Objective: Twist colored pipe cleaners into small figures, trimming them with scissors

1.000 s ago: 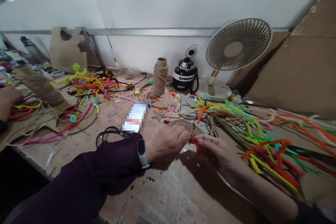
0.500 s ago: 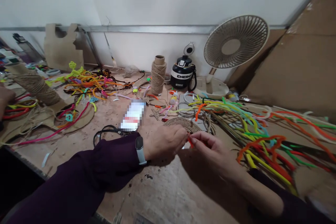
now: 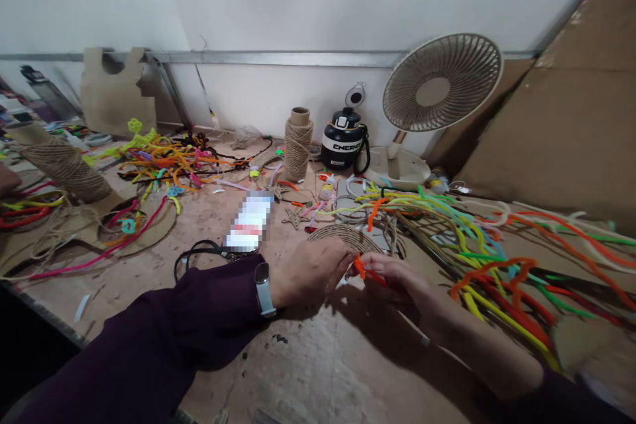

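Note:
Pinched between my two hands is a small piece of bent orange pipe cleaner [image 3: 358,266], with a reddish bit at its right side. My left hand [image 3: 311,273], a watch on its wrist, has its fingers closed at the left end of the piece. The fingers of my right hand [image 3: 405,285] grip it from the right, and their tips are partly hidden. Just behind the hands lies a flat coil of twine [image 3: 342,232], half covered by them. A phone [image 3: 248,222] with a blurred screen rests left of the coil, its dark cord beside it.
Many coloured pipe cleaners [image 3: 521,265] spread over the right side, and another tangle [image 3: 169,159] lies back left. A twine spool [image 3: 298,149], a black bottle [image 3: 342,139] and a fan [image 3: 440,86] stand along the wall. Another person's hand [image 3: 7,179] shows at the left edge.
My right hand has turned, with its fingers now reaching over the orange piece, so that more of the piece shows. My left hand stays almost in place.

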Demonstrator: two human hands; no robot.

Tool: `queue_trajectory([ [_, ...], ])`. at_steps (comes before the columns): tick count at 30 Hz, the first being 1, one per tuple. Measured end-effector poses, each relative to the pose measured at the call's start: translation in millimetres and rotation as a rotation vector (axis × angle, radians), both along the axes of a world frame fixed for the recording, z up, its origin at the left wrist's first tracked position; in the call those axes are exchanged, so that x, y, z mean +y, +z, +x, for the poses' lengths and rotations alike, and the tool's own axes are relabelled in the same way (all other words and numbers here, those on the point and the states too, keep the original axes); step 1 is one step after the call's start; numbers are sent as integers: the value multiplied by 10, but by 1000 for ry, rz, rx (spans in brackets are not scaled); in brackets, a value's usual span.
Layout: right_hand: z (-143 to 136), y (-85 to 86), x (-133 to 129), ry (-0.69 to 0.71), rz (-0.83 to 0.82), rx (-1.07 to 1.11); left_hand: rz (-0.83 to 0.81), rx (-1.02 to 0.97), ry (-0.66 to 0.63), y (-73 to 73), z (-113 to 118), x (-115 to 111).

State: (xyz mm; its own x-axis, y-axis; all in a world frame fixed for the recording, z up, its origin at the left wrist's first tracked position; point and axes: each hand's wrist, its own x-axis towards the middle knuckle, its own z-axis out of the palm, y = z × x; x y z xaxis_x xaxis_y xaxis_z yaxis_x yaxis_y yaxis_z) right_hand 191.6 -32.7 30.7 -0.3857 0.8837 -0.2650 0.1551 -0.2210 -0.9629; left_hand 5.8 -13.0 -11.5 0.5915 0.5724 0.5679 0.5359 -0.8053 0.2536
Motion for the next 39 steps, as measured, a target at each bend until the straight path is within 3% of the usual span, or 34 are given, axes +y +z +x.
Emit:
queue_trajectory([
  [3,-22,-40,-45,-70,-139,76,81,36,-54,-13,-20,20],
  [8,-35,-130,-67,-147,-210,157,168,78,-59,24,-46,43],
  [14,-17,-132,-36,-126,-123,98,204,83,-34,8,-47,33],
  [18,26,-193,-37,-21,220,-117,116,115,17,-48,3,6],
  [23,57,-310,-38,57,1089,-577,-38,156,79,-5,60,-64],
  [27,26,-328,-62,100,1631,-951,-216,210,142,92,87,-128],
  [30,-8,-333,-107,89,1847,-1119,-392,249,160,166,85,-131],
  [34,5,-334,-110,141,1856,-1130,-698,76,61,259,56,-41],
  [36,41,-321,-60,96,1853,-1034,-965,-159,-8,300,41,25],
  [39,103,-290,27,0,1809,-852,-1377,-491,7,316,33,108],
])
